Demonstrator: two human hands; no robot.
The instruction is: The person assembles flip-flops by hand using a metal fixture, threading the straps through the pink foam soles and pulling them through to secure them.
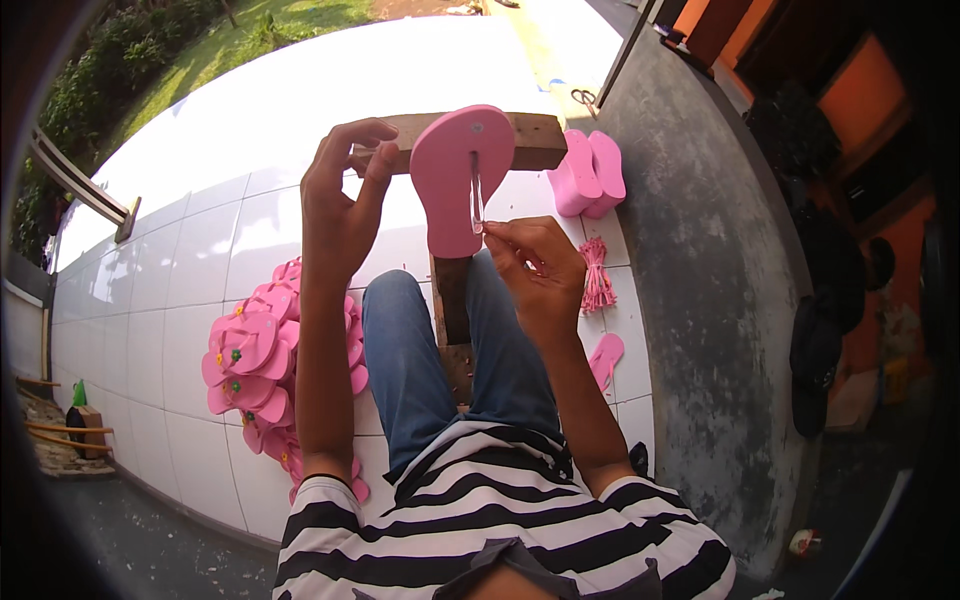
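A pink flip-flop sole (448,170) lies against a wooden crosspiece (538,140), toe end up and heel toward me. A thin, shiny, narrow looped piece (476,195), clear or metallic, runs down from a spot in the sole's upper middle. My right hand (540,265) pinches its lower end between thumb and fingers. On the crosspiece's left end, my left hand (345,190) has its thumb and fingers curled around the wood. Whether that hand also holds something small is unclear.
Beside my left arm is a heap of pink flip-flops (250,345) with small flowers. To the right stand stacked pink soles (575,180), a bundle of pink straps (597,275) and a single pink flip-flop (606,358). Scissors (583,97) lie farther off. A wooden upright (452,310) stands between my knees.
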